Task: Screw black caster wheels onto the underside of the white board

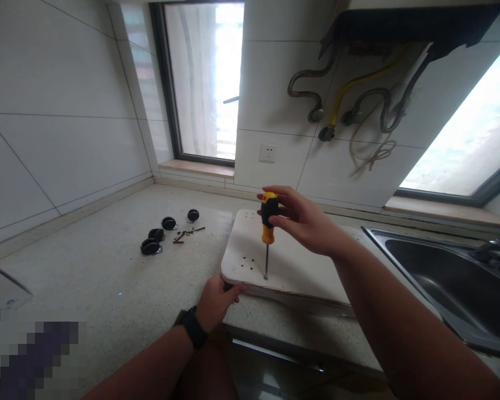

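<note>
A white board with rounded corners lies on the counter, raised a little at its front edge. My right hand grips the yellow and black handle of a screwdriver. The screwdriver stands upright, its tip on a screw close to the board's front edge. Small dark holes show in the board left of the tip. My left hand, with a black watch on its wrist, holds the board's front left corner, thumb along the edge and the other fingers partly hidden.
On the counter to the left sit several black casters, with loose screws beside them. A steel sink with a tap is at the right. Hoses hang on the tiled back wall near a socket.
</note>
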Tool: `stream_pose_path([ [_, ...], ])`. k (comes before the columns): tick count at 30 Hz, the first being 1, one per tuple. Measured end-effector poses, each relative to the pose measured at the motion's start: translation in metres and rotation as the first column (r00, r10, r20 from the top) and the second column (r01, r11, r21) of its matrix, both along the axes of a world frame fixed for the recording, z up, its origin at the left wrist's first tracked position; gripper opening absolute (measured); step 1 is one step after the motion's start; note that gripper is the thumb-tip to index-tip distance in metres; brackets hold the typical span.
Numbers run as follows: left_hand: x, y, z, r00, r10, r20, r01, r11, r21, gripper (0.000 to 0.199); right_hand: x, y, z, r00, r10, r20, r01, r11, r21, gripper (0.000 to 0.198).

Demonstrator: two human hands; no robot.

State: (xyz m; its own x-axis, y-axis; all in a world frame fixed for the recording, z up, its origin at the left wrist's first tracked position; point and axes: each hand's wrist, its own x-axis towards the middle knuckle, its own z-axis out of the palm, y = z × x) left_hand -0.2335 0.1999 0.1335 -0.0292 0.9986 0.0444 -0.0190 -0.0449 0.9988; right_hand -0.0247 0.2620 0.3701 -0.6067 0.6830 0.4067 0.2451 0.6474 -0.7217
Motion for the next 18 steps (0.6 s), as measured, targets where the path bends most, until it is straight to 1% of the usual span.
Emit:
stream_pose_path([
  [1, 0.000, 0.000, 0.001, 1.000, 0.003, 0.005, -0.003, 1.000, -0.003, 0.044, -0.001, 0.001, -0.002, 1.000, -0.022, -0.001, 0.022, 1.000, 0.005, 0.049],
  [3, 0.001, 0.000, 0.002, 1.000, 0.014, 0.013, -0.014, 1.000, -0.008, 0.044, -0.004, 0.003, -0.008, 0.992, -0.124, 0.001, 0.123, 0.991, 0.044, 0.051],
  [5, 0.001, 0.000, 0.002, 1.000, 0.022, 0.011, -0.022, 1.000, -0.008, 0.043, -0.007, 0.004, -0.014, 0.971, -0.237, -0.027, 0.239, 0.966, 0.101, 0.054],
  [7, 0.000, 0.000, 0.002, 1.000, 0.022, 0.001, -0.022, 1.000, -0.006, 0.042, -0.010, 0.005, -0.017, 0.945, -0.319, -0.068, 0.325, 0.936, 0.136, 0.054],
  [9, 0.000, 0.000, 0.001, 1.000, 0.017, -0.005, -0.017, 1.000, -0.006, 0.042, -0.011, 0.005, -0.019, 0.930, -0.359, -0.076, 0.367, 0.919, 0.145, 0.053],
  [10, 0.000, -0.001, 0.001, 1.000, 0.013, -0.004, -0.013, 1.000, -0.006, 0.042, -0.011, 0.005, -0.018, 0.929, -0.362, -0.071, 0.369, 0.919, 0.138, 0.053],
  [11, 0.000, -0.001, 0.000, 1.000, 0.009, 0.000, -0.009, 1.000, -0.004, 0.043, -0.011, 0.004, -0.018, 0.934, -0.349, -0.072, 0.356, 0.927, 0.122, 0.051],
  [13, 0.000, 0.000, 0.000, 1.000, 0.000, 0.006, 0.000, 1.000, 0.003, 0.044, -0.009, 0.003, -0.016, 0.958, -0.270, -0.100, 0.277, 0.959, 0.059, 0.046],
  [15, 0.000, 0.000, 0.000, 1.000, -0.005, 0.006, 0.005, 1.000, 0.011, 0.045, -0.006, 0.002, -0.014, 0.976, -0.140, -0.164, 0.136, 0.990, -0.035, 0.040],
  [16, 0.000, 0.000, 0.000, 1.000, -0.005, 0.005, 0.005, 1.000, 0.014, 0.045, -0.005, 0.002, -0.013, 0.979, -0.069, -0.191, 0.054, 0.995, -0.082, 0.038],
  [18, 0.000, 0.000, 0.001, 1.000, -0.007, 0.000, 0.007, 1.000, 0.012, 0.045, -0.001, 0.001, -0.010, 0.980, 0.048, -0.195, -0.077, 0.986, -0.145, 0.039],
])
